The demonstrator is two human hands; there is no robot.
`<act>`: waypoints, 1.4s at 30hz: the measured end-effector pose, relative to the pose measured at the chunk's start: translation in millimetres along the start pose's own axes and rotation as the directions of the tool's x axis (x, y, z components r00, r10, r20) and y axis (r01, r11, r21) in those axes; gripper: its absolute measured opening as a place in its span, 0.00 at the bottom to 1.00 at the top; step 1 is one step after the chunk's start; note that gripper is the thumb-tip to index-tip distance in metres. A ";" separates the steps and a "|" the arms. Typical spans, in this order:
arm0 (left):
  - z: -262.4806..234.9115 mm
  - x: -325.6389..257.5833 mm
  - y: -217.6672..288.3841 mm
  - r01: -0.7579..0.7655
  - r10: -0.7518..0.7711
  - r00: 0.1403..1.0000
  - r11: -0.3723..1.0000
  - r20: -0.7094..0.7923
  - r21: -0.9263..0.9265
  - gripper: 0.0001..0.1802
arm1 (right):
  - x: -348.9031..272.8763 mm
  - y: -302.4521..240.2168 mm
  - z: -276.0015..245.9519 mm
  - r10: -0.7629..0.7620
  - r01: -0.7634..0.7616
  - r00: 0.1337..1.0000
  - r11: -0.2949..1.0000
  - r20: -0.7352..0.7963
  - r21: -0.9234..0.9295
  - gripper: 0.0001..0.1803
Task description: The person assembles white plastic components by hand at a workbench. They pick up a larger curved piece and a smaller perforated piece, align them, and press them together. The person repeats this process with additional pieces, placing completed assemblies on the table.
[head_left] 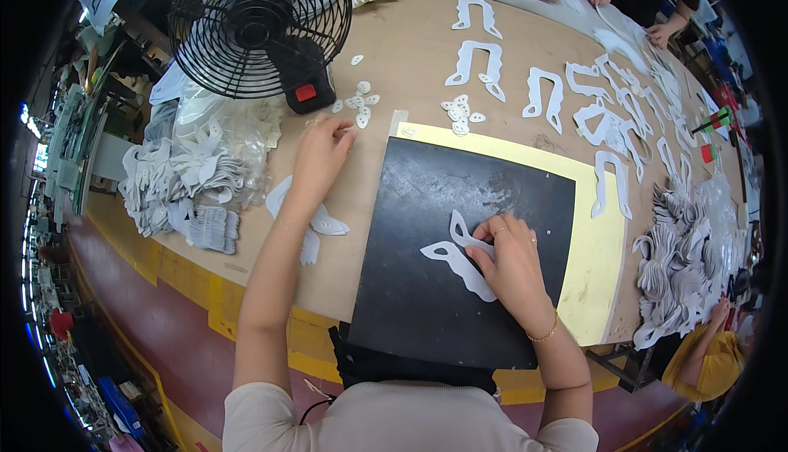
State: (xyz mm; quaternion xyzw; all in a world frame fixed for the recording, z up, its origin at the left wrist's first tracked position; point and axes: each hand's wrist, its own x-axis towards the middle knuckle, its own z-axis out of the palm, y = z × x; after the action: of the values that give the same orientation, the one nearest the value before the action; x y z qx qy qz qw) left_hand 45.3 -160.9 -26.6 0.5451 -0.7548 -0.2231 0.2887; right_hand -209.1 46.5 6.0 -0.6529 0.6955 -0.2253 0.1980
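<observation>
Plywood bench (410, 50), crowded: we see white cutouts (611, 124) in rows, stacks, a black fan (261, 25), other people's hands at the far edge. Our right hand (510, 259) presses flat on a white curved piece (460, 267) on the black mat (460, 247). Left hand (322, 150) pinches toward small petal bits (359, 103); whether it grips anything, we can't tell. Risk: fan draft scattering those light bits, or the piece sliding under uneven pressure.
</observation>
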 end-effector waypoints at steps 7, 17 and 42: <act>29.2 25.9 -19.5 -0.135 0.152 0.985 0.974 -0.086 0.184 0.14 | 0.9 3.3 1.7 0.007 -0.008 1.000 0.998 0.020 0.063 0.06; 24.9 24.8 -11.0 -0.242 0.250 0.967 0.821 0.056 0.517 0.12 | 1.3 9.0 2.4 -0.039 0.039 0.999 0.993 -0.007 0.112 0.08; 4.4 -78.1 69.3 0.645 -0.145 0.731 0.467 0.667 -0.605 0.18 | 3.2 12.5 2.9 0.014 -0.016 1.000 0.990 0.012 0.141 0.07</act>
State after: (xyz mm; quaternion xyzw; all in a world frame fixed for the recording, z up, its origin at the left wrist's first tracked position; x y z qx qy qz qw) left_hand 12.9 -65.3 0.3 0.4333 -0.4572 -0.7446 0.2207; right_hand -217.9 43.7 -3.5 -0.6332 0.6816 -0.2688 0.2493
